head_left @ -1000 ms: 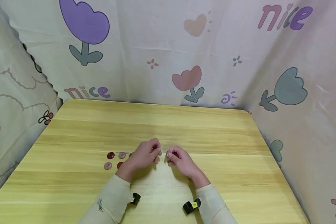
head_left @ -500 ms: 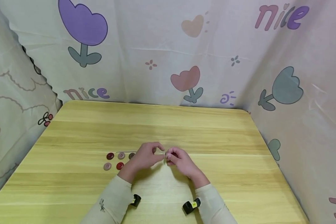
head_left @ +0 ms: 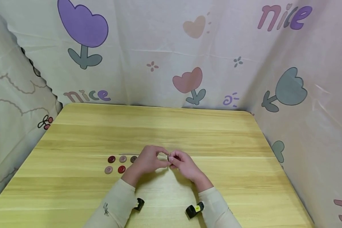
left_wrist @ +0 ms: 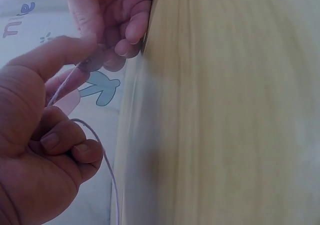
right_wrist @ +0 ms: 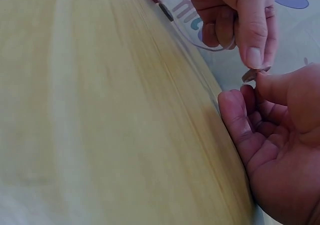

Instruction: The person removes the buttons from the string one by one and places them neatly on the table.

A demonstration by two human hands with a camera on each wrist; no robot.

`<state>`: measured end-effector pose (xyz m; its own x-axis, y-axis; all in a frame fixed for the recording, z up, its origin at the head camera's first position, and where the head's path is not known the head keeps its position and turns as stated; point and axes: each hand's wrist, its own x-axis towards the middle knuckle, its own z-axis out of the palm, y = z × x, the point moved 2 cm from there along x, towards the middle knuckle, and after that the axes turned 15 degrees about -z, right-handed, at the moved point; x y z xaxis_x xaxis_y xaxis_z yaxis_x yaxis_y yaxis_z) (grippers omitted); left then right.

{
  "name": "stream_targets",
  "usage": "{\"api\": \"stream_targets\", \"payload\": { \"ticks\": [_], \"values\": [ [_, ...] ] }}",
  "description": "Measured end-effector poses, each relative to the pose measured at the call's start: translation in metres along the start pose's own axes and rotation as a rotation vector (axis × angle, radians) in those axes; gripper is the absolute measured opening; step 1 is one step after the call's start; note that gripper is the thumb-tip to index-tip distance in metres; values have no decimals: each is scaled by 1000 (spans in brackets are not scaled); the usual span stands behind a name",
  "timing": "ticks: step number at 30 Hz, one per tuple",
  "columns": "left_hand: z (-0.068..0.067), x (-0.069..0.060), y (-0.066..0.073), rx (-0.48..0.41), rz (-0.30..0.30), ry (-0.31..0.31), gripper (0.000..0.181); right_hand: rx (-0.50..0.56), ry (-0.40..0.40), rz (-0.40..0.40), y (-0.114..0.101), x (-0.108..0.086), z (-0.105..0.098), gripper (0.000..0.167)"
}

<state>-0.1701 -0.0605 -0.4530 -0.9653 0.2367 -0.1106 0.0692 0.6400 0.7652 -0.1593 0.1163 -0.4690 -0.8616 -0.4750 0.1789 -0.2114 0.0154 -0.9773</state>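
A small brownish button (head_left: 168, 157) stands on edge between my hands, above the table. Thumb and fingertips of my right hand (head_left: 185, 164) pinch it from the right. My left hand (head_left: 149, 160) reaches its rim with thumb and forefinger tips, seen up close in the right wrist view at the button (right_wrist: 249, 76). A thin pale cord (left_wrist: 111, 170) runs from the button through the left hand, whose other fingers curl round it. Its far part trails on the table behind the loose buttons. The button's holes are hidden by fingers.
Left of the hands lie a dark red button (head_left: 111, 159), a mauve button (head_left: 123, 159), a grey-brown button (head_left: 133, 159), a pink button (head_left: 109, 170) and a bright red button (head_left: 121, 169). They rest on the wooden table (head_left: 216, 136), with printed cloth (head_left: 136, 38) behind.
The left hand has opened its thumb and forefinger and moved right to the button, where the fingertips now meet its rim. The right hand has stayed nearly still, holding the button.
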Motion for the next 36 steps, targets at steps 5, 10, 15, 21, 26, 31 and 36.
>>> {"api": "stream_targets", "payload": {
  "ticks": [5, 10, 15, 21, 26, 31, 36],
  "values": [
    [0, 0, 2, 9, 24, 13, 24, 5, -7, -9, 12, 1, -2, 11],
    [-1, -1, 1, 7, 12, 10, 21, 13, -10, -2, 2, -1, -1, 11],
    [-2, -2, -1, 4, 17, 12, 21, 10, -14, 9, -16, -2, 2, 11],
    [-4, -2, -4, 2, 22, 23, 20, 5, -25, 11, -16, -2, 2, 11],
    [-8, -4, -4, -15, -1, 9, 19, 2, -26, 14, -16, -1, 1, 11],
    [-12, -5, -5, -24, -20, 7, 17, 1, -27, 17, -16, -1, 1, 12],
    [-16, -7, -8, -27, -42, 13, 17, 2, -29, 19, -17, -2, 2, 14]
  ]
}}
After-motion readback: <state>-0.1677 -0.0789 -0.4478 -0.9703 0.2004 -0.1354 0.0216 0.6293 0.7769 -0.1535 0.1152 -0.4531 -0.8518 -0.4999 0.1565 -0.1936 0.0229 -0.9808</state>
